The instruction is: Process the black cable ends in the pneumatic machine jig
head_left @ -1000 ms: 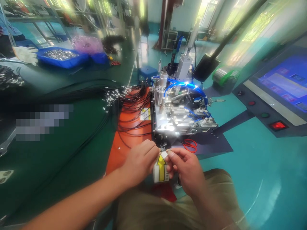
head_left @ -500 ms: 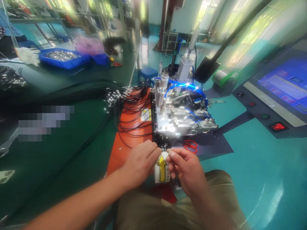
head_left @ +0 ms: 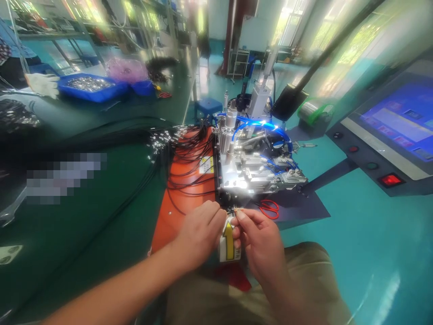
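I see thin blk cable [head_left: 231, 212] crosswise, just L of R hand [head_left: 262, 235], which pinches its end; L hand [head_left: 202, 229] curled, grip hidden, can't tell.

Fingers of your right hand [head_left: 262, 239] now hide more of the yellow arrow [head_left: 229, 243]; dark strand [head_left: 231, 212] now shows, running toward your left hand [head_left: 203, 230].

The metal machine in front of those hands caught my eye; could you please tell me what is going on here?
A person's left hand and right hand are close together near the metal machine, pinching what looks like a thin dark strand, too small to identify. Black cables lie across the orange cover to the left; red-handled scissors lie beyond the right hand.
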`<move>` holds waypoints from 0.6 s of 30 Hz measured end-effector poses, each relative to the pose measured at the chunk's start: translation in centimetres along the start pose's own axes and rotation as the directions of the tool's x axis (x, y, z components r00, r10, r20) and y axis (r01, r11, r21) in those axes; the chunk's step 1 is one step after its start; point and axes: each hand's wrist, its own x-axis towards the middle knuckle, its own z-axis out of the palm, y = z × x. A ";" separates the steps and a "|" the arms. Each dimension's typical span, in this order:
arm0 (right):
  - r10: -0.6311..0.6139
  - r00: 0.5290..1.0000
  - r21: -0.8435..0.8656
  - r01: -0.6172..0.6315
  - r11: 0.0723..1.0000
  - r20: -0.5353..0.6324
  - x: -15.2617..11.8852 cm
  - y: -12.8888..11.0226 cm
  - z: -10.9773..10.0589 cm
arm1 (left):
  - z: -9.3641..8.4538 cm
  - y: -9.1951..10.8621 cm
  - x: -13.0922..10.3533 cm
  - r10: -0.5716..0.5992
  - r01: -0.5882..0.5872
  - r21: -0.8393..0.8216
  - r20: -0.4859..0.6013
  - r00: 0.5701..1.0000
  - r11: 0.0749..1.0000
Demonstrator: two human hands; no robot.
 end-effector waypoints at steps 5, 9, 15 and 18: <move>-0.051 0.999 -0.035 0.051 0.998 0.001 0.0 0.4 -0.3 | 0.3 0.3 -0.1 -0.040 0.040 -0.010 -0.006 0.999 0.999; -0.127 0.992 -0.229 0.129 0.965 0.023 0.0 0.6 -0.7 | 0.2 0.5 -0.1 -0.046 0.046 -0.012 0.002 0.999 0.999; -0.421 0.900 -0.623 0.393 0.676 0.111 -0.2 0.9 -1.3 | 0.0 0.7 -0.1 -0.056 0.056 -0.028 0.025 0.998 0.998; -0.609 0.749 -0.725 0.569 0.389 0.261 0.0 1.4 -1.5 | 0.1 0.6 -0.2 -0.052 0.052 -0.024 0.020 0.998 0.998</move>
